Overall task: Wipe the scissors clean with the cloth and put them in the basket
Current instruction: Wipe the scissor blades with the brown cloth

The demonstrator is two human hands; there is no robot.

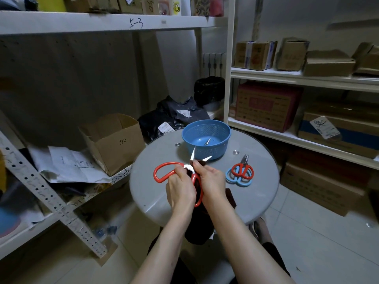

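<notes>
Over the round grey table (155, 193), my left hand (180, 187) grips a pair of red-handled scissors (164, 173) near the pivot, blades spread apart and pointing toward the basket. My right hand (211, 181) pinches a dark maroon cloth (230, 198) against one blade near its base. The rest of the cloth hangs down off the table's near edge. The blue perforated basket (217, 148) stands at the table's far side, and the blades of another pair of scissors show inside it.
Two more scissors, red-handled (243, 169) on blue-handled (239, 180), lie on the table to the right. An open cardboard box (114, 142) and papers sit on a low shelf at left. Shelves with boxes stand at right.
</notes>
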